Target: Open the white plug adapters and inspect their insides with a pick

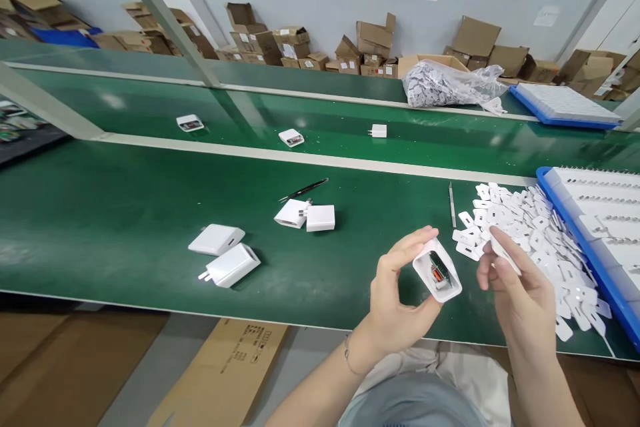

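Observation:
Between the thumb and fingers of my left hand (400, 293) is a white charger housing (447, 288), its open end facing me. A circuit board with an orange USB port (439, 271) shows inside it. My right hand (523, 293) pinches a small white end cap (504, 252), apart from the housing and to its right. Beside that hand spreads a pile of loose white end caps (545, 230). Two white chargers (320, 218) lie near black tweezers (305, 190), and two more chargers (233, 265) rest farther left.
A slim knife-like tool (453, 205) lies left of the cap pile. The blue tray (590, 250) with white parts borders the right side. Behind the pale rail, a green conveyor belt (340, 147) carries chargers. A plastic bag (445, 85) of white parts sits on the upper shelf.

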`<state>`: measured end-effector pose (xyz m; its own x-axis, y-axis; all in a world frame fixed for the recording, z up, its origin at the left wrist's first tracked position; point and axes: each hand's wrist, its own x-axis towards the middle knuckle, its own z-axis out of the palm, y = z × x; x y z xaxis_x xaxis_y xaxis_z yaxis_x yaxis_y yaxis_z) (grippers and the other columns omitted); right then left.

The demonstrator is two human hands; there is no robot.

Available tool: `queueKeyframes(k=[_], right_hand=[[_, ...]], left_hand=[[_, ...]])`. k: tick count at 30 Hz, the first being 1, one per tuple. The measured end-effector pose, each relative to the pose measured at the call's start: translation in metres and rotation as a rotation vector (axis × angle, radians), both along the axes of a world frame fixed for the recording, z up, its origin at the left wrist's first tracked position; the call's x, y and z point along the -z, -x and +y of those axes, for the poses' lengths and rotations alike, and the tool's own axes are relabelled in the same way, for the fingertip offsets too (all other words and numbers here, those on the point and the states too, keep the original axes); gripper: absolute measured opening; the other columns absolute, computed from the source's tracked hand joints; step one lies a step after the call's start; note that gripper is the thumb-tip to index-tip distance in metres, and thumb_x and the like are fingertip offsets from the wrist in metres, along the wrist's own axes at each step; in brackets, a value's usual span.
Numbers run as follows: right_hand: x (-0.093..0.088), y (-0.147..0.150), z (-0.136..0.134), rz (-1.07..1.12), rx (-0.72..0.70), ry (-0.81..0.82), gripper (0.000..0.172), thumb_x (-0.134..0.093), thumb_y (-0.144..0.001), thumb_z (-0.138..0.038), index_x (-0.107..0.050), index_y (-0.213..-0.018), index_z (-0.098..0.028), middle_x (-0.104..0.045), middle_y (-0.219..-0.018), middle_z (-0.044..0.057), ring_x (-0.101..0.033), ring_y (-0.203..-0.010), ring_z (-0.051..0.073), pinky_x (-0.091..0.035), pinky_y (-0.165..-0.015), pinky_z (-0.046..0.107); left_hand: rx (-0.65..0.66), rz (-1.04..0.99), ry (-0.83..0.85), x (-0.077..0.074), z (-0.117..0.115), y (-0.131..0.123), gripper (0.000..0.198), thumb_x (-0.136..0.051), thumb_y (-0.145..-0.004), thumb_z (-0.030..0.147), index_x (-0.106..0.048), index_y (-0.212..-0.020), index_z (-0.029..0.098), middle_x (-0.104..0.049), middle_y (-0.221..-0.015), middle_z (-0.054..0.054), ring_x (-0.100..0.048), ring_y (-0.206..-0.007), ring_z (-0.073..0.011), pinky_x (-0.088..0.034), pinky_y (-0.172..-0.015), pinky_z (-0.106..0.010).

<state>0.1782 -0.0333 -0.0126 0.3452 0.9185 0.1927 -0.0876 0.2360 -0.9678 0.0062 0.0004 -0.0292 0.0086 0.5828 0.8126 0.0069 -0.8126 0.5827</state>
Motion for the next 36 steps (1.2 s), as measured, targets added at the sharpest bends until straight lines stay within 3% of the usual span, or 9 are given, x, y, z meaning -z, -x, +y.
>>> queueKeyframes(k=[3,5,8,15,18,20,27,32,36], right_hand=[[-0.011,0.01,-0.018,-0.295,-0.019,-0.171,0.047,-0.068,-0.096,-0.021,-0.063,-0.139,-0.04,-0.076,-0.118,0.001,-0.073,-0.1,0.018,-0.062,-0.091,0.034],[-0.014,0.017,-0.024,-0.468,-0.129,-0.254,0.059,-0.063,-0.097,-0.015,-0.051,-0.15,-0.04,-0.07,-0.137,0.0,-0.065,-0.127,0.02,-0.056,-0.107,0.038],[-0.011,0.023,-0.025,-0.582,-0.271,-0.283,0.069,-0.059,-0.099,-0.014,-0.037,-0.158,-0.04,-0.055,-0.155,-0.003,-0.051,-0.144,0.02,-0.049,-0.116,0.036],[-0.008,0.025,-0.02,-0.701,-0.251,-0.232,0.069,-0.053,-0.103,-0.02,-0.024,-0.162,-0.041,-0.04,-0.164,-0.008,-0.037,-0.152,0.016,-0.042,-0.121,0.032],[-0.011,0.024,-0.02,-0.831,-0.24,-0.242,0.067,-0.051,-0.104,-0.021,-0.025,-0.163,-0.039,-0.035,-0.166,-0.008,-0.025,-0.157,0.016,-0.041,-0.121,0.031],[-0.012,0.024,-0.02,-0.893,-0.235,-0.269,0.066,-0.049,-0.104,-0.019,-0.025,-0.163,-0.037,-0.031,-0.168,-0.008,-0.02,-0.159,0.016,-0.039,-0.123,0.033],[-0.013,0.022,-0.028,-0.956,-0.143,-0.313,0.069,-0.051,-0.102,-0.015,-0.025,-0.164,-0.029,-0.041,-0.164,-0.002,-0.028,-0.157,0.018,-0.038,-0.124,0.036],[-0.015,0.019,-0.03,-0.985,-0.207,-0.267,0.071,-0.051,-0.103,-0.019,-0.02,-0.165,-0.033,-0.039,-0.165,0.0,-0.027,-0.157,0.025,-0.041,-0.121,0.05],[-0.016,0.018,-0.028,-1.011,-0.23,-0.26,0.071,-0.047,-0.104,-0.019,-0.016,-0.165,-0.034,-0.036,-0.166,0.001,-0.024,-0.157,0.025,-0.042,-0.12,0.052]], left_hand=[[-0.12,0.054,-0.066,0.004,0.0,-0.004,0.069,-0.075,-0.078,0.002,-0.048,-0.139,0.019,-0.069,-0.131,-0.018,-0.065,-0.129,-0.0268,-0.057,-0.106,-0.048],[-0.181,0.093,-0.118,0.006,-0.001,-0.007,0.068,-0.075,-0.079,0.004,-0.048,-0.14,0.017,-0.069,-0.13,-0.019,-0.065,-0.128,-0.0267,-0.058,-0.105,-0.048],[-0.234,0.137,-0.178,0.009,-0.003,-0.01,0.067,-0.076,-0.083,0.012,-0.047,-0.143,0.014,-0.07,-0.128,-0.02,-0.065,-0.128,-0.0268,-0.059,-0.103,-0.047],[-0.342,0.188,-0.225,0.013,-0.007,-0.012,0.045,-0.065,-0.095,0.029,-0.051,-0.135,0.014,-0.075,-0.118,-0.022,-0.068,-0.121,-0.0268,-0.063,-0.093,-0.043],[-0.473,0.229,-0.346,0.014,-0.007,-0.016,0.018,-0.062,-0.095,0.018,-0.061,-0.113,0.018,-0.077,-0.115,-0.018,-0.068,-0.118,-0.026,-0.062,-0.09,-0.041],[-0.545,0.277,-0.405,0.015,-0.008,-0.018,0.01,-0.059,-0.094,0.012,-0.062,-0.101,0.019,-0.077,-0.112,-0.016,-0.069,-0.115,-0.0248,-0.061,-0.088,-0.038],[-0.501,0.24,-0.365,0.016,-0.008,-0.016,0.009,-0.059,-0.093,0.015,-0.058,-0.1,0.02,-0.075,-0.123,-0.018,-0.069,-0.116,-0.0261,-0.059,-0.088,-0.042],[-0.544,0.243,-0.405,0.016,-0.006,-0.017,0.017,-0.06,-0.088,0.007,-0.059,-0.097,0.022,-0.071,-0.135,-0.014,-0.066,-0.121,-0.0251,-0.057,-0.089,-0.04],[-0.541,0.269,-0.436,0.017,-0.007,-0.016,0.015,-0.065,-0.087,0.01,-0.06,-0.093,0.023,-0.066,-0.143,-0.012,-0.064,-0.126,-0.0264,-0.055,-0.092,-0.041]])
